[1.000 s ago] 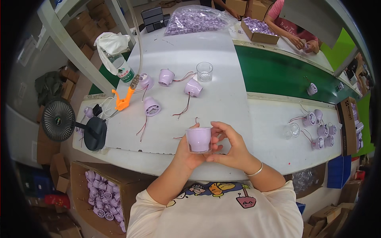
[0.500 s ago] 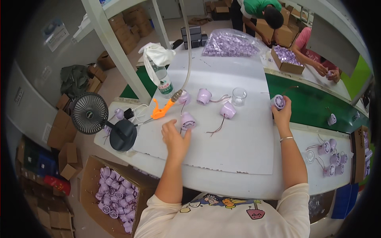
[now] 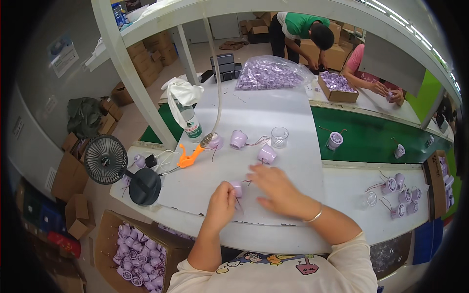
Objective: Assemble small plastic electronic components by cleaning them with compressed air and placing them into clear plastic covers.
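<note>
Left fingers [image 3: 226, 192] clamp one cup [image 3: 236, 188]; right fingers [image 3: 262, 177] are apart. The two o'clock cup [image 3: 334, 140] seems finished, three loose cups [image 3: 239, 139] not.

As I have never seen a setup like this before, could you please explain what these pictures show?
No machine is doing the handling: a person works with two bare hands. The pictures come from the left of two fisheye cameras worn on that person's head, looking down, so straight edges look bent. On the white table are purple cup-shaped parts with thin wires, a clear cup and a black fan. The left hand grips one purple piece; the right hand, blurred, is open beside it.
</note>
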Tool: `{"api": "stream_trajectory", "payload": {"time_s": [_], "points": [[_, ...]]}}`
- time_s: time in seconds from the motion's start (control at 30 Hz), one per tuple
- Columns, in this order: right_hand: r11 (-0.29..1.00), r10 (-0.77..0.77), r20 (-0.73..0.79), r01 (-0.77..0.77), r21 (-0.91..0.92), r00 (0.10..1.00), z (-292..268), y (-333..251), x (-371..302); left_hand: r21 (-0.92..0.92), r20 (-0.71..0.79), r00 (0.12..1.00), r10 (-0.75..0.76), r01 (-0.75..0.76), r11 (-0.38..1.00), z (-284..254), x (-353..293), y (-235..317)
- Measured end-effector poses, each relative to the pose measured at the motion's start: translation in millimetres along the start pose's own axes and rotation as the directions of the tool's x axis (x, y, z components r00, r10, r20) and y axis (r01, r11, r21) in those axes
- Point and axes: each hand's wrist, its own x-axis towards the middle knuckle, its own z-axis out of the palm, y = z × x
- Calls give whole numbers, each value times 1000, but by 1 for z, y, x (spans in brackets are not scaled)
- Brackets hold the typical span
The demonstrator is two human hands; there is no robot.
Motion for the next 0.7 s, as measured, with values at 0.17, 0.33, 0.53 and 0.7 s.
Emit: {"api": "stream_trajectory", "payload": {"time_s": [0.17, 0.33, 0.53, 0.7], "points": [[988, -17, 170, -10, 156, 985, 17, -3, -1, -533, 219, 974, 62, 66, 843, 7, -16, 20], [980, 81, 383, -144, 139, 920, -11, -8, -19, -632, 575, 815, -73, 499, 593, -6, -21, 24], [938, 165, 797, -342, 55, 580, -49, -11, -31, -706, 488, 872, 35, 371, 603, 1, -29, 40], [86, 180, 373, -393, 916, 910, -10, -17, -45, -665, 286, 953, 100, 123, 737, 1, -18, 69]]}}
